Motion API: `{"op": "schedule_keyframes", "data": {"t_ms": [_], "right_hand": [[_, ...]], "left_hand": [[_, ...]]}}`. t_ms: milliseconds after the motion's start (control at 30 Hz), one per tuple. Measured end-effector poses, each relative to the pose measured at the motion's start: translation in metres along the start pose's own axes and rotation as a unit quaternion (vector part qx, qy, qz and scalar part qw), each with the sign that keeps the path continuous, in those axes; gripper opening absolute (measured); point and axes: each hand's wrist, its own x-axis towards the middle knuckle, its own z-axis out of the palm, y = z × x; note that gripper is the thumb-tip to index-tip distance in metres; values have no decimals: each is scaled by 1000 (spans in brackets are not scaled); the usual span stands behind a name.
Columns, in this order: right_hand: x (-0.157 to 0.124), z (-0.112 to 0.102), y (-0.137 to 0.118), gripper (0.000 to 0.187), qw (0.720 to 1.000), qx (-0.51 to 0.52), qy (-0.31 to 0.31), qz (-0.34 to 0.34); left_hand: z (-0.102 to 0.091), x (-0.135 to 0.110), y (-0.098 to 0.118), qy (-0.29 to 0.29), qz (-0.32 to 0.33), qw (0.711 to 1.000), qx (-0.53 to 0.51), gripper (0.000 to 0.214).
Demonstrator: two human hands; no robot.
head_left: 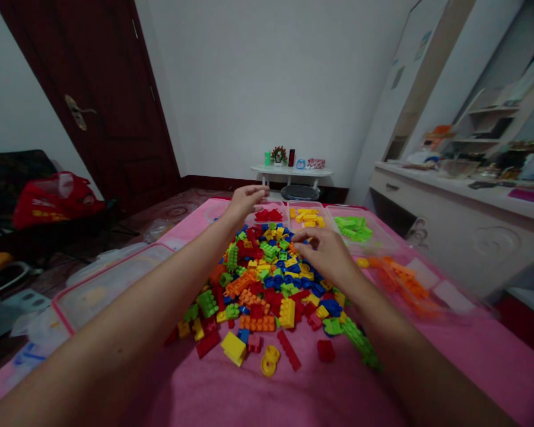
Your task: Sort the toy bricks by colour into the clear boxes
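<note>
A large mixed pile of toy building bricks (267,273) in red, yellow, green, blue and orange lies on a pink cloth (258,391). My left hand (249,198) reaches over the far side of the pile, beside the clear box holding red bricks (269,215). Its fingers are stretched out, with nothing visible in them. At the right far edge of the pile is my right hand (323,246), palm down, fingers bent and tips drawn together among the bricks. What its fingertips pinch, if anything, is hidden.
Clear boxes hold yellow bricks (309,217), green bricks (353,228) and orange bricks (404,281) along the far and right sides. A clear lid with a red rim (62,311) lies at left. Beyond stand a small white table (291,171) and a cabinet (463,207).
</note>
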Motion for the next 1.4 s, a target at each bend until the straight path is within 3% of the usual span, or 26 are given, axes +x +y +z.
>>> {"op": "schedule_keyframes", "data": {"t_ms": [100,200,267,433,500,567,633,733,833,933,1000,1100,1233,1400], "right_hand": [[-7,17,1,15,990,-69,-111,-47],[-14,29,0,19,972,-133,-185,-57],[-18,33,-1,26,963,-163,-206,-55],[-19,31,-2,22,953,-188,-233,-41],[-15,24,-1,20,955,-182,-235,-22],[-10,14,2,18,961,-181,-209,1],[-5,3,5,19,968,-189,-164,17],[1,-10,11,20,973,-186,-132,27],[2,-13,15,24,976,-167,-137,13],[-2,-11,15,26,966,-176,-188,11],[-4,-8,13,20,948,-203,-242,29],[-8,-4,9,22,923,-261,-279,54],[-10,0,3,23,906,-312,-280,65],[-11,-3,-2,13,904,-312,-285,68]], "left_hand": [[-4,-38,-2,-159,-14,975,153,25],[-7,-72,2,-330,-13,889,316,18],[-5,-89,7,-378,0,843,382,20],[7,-109,13,-336,38,795,504,22],[9,-109,14,-335,51,798,499,22],[8,-106,14,-343,38,819,458,20],[6,-103,13,-344,-13,861,375,16],[7,-98,8,-323,-134,924,156,21],[11,-96,2,-281,-224,929,-85,33],[12,-95,-2,-243,-252,921,-175,43],[12,-95,-3,-244,-221,938,-109,43],[11,-97,0,-285,-100,946,120,31],[11,-105,11,-313,38,869,381,32],[16,-114,22,-317,45,799,509,35]]}}
